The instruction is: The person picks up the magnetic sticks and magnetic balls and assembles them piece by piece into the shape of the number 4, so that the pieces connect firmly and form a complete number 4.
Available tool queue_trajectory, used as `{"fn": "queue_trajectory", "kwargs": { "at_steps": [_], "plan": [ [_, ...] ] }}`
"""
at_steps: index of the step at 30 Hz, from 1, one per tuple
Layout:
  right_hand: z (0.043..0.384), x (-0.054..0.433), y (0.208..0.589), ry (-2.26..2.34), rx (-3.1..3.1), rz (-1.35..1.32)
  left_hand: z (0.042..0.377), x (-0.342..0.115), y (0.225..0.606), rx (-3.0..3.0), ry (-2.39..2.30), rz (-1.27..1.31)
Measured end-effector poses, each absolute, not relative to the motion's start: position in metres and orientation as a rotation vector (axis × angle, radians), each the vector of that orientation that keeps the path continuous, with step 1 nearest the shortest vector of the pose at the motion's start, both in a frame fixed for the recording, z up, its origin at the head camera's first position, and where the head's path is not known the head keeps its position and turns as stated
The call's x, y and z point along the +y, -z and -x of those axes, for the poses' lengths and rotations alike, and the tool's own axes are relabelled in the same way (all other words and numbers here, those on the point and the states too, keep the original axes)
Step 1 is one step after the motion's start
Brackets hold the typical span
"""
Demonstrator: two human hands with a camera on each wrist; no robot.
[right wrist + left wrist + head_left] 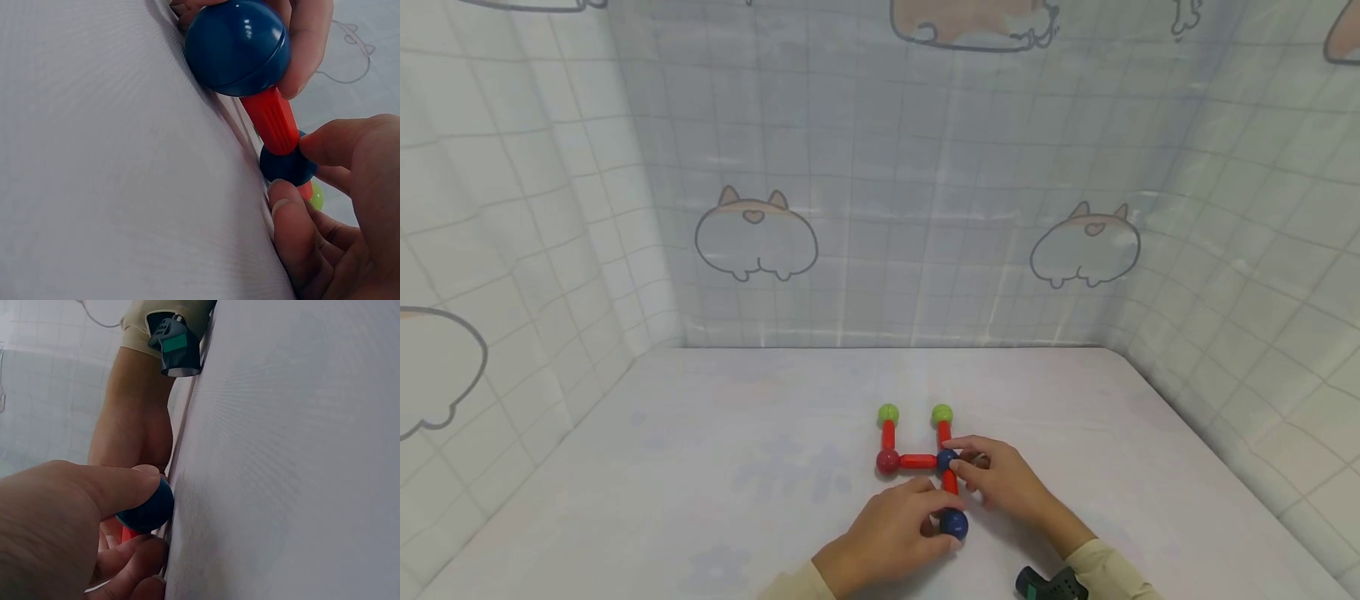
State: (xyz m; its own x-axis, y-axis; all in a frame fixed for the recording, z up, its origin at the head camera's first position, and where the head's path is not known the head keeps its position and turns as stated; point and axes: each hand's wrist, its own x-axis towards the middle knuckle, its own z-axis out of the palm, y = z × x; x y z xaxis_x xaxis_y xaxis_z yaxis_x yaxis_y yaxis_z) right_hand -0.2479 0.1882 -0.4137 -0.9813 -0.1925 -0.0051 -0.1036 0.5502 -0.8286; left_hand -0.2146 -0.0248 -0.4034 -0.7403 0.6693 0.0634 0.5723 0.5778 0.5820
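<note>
On the table lies a figure of balls and red rods shaped like a "4". My left hand (895, 531) grips the front blue ball (956, 525) between thumb and fingers. The middle blue ball (286, 167) is pinched by my right hand (1006, 480). A red rod (272, 122) joins these two balls. From the middle ball, another red rod (917, 461) runs left to a red ball (888, 462). Two further rods point away from me and end in green balls, the left one (888, 413) and the right one (942, 413).
The white table (625, 500) has a faint pattern. Curtains (895, 167) with a grid and cartoon dogs enclose it at the back and sides. A dark wrist camera (1051, 584) is strapped at the right sleeve, low over the table.
</note>
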Motion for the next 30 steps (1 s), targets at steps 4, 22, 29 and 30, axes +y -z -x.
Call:
{"fn": "queue_trajectory", "kwargs": {
  "at_steps": [4,22,29,30],
  "plan": [
    [0.248,0.188,0.414,1.419,2.683,0.252,0.215,-0.025,0.403,2.633,-0.893,-1.046],
    [0.245,0.191,0.413,1.379,2.693,0.239,0.22,-0.04,0.395,2.546,-1.035,-0.996],
    [0.244,0.188,0.412,1.392,2.678,0.222,0.236,-0.064,0.391,2.589,-1.167,-0.937],
    [0.244,0.187,0.412,1.39,2.678,0.225,0.238,-0.068,0.391,2.606,-1.185,-0.932]
  ]
}}
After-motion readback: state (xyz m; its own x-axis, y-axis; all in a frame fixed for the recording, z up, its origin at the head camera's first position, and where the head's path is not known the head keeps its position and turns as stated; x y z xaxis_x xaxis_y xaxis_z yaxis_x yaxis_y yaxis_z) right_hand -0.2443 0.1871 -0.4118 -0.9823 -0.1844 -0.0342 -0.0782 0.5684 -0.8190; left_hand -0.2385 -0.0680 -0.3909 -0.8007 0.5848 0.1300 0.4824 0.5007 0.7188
